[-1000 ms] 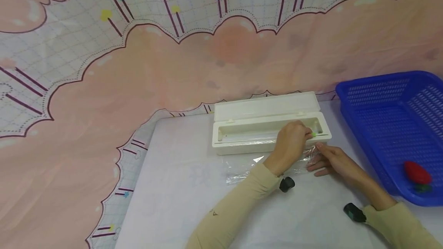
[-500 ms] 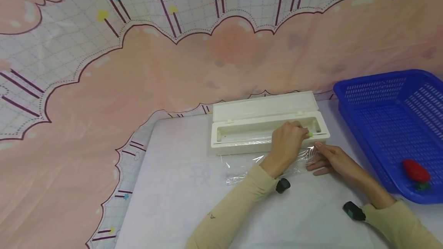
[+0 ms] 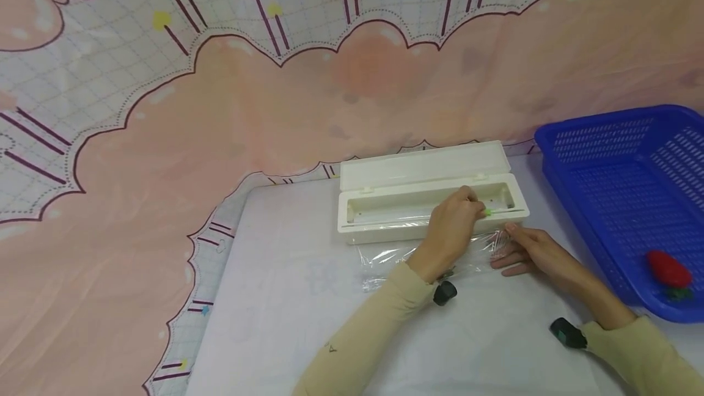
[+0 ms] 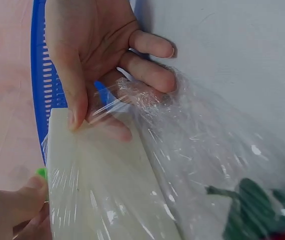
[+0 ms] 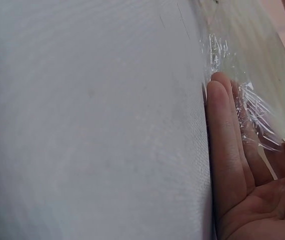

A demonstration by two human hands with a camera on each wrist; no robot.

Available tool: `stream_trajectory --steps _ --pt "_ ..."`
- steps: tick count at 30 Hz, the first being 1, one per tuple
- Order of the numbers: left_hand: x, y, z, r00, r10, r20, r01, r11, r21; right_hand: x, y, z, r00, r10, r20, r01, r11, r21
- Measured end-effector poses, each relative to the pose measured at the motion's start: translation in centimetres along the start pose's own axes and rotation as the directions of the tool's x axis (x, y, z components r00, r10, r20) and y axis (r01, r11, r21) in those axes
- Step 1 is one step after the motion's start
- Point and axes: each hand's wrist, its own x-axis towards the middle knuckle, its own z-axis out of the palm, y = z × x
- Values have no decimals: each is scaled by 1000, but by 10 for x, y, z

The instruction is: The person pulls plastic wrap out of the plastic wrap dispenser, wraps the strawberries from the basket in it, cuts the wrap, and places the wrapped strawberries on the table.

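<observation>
On the white table point(image 3: 286, 298), a sheet of cling film point(image 3: 396, 258) lies drawn out from the open white dispenser box point(image 3: 385, 212). Left hand point(image 3: 453, 228) pinches the green slide cutter point(image 3: 488, 212) on its front rail. Right hand point(image 3: 530, 251) pinches the film's right edge, thumb on the box. Blue basket point(image 3: 616, 176) with a strawberry point(image 3: 668, 269) stands right.

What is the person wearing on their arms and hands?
Both arms are in long beige sleeves: left sleeve, right sleeve. A faint small mark shows on the left sleeve. Each wrist carries a small black device, the left one rounded, the right one with a greenish face. The left hand and right hand are bare, without gloves.
</observation>
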Motion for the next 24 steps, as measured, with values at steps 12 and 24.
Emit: stream_trajectory --steps 12,24 --pt "-9 -3 1 996 -40 -79 49 992 115 0 3 0 1000 -9 12 9 1000 -1" --pt "-13 -11 -6 997 -50 -60 55 994 91 2 2 -2 1000 14 18 -14 1000 -6"
